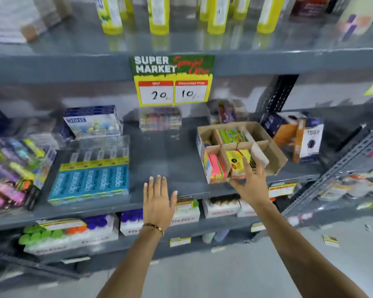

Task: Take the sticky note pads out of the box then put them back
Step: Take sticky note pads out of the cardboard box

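Note:
An open cardboard box with dividers sits on the middle grey shelf at the right, its front tipped up. Sticky note pads fill its compartments: pink and orange ones at the front left, a yellow-wrapped pad in the front middle, green ones at the back. My right hand reaches into the front of the box, fingers spread around the yellow-wrapped pad and touching it. My left hand hovers flat and open over the shelf's front edge, left of the box, holding nothing.
Blue Apsara boxes and colourful packs lie left on the shelf. Orange-and-white Trio boxes stand right of the cardboard box. A price sign hangs above. Yellow bottles stand on the upper shelf. A steel upright slants at right.

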Tool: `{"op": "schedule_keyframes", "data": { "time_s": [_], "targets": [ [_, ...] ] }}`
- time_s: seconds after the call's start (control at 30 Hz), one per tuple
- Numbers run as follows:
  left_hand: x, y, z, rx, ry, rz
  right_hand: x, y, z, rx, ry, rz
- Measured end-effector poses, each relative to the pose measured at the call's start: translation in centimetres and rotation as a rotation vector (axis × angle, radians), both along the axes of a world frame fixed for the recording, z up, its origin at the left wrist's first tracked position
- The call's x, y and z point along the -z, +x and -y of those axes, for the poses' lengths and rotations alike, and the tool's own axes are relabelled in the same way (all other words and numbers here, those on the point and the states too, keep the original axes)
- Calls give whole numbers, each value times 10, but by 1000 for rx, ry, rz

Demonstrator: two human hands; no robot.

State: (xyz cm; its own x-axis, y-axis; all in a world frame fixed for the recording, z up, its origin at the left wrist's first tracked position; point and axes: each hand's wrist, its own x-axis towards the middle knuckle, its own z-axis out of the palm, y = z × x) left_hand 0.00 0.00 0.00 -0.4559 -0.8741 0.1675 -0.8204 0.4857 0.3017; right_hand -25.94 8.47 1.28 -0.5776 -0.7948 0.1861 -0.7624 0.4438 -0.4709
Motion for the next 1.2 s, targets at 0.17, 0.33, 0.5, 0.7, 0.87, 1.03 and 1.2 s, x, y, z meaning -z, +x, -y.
{"op": "schedule_keyframes", "data": {
  "time_s": [0.17,0.33,0.5,0.7,0.87,1.03,1.2],
  "targets": [
    [14,8,13,-62,20,-12,3,-7,8,20,-7,59],
    [18,6,15,-57,4,-3,10,-13,9,2,-46,62],
    [19,7,17,-55,18,14,12,-10,13,8,-130,13],
    [16,9,16,-34,46,34,5,3,6,146,-299,172],
    [-1,25,22,26,-91,7,-31,44,5,261,-659,367],
    [-18,63,52,-61,-225,-26,-53,116,60,57,-597,298],
    [0,96,72,-27,-126,93,-37,153,126,33,-384,248]
  ]
}}
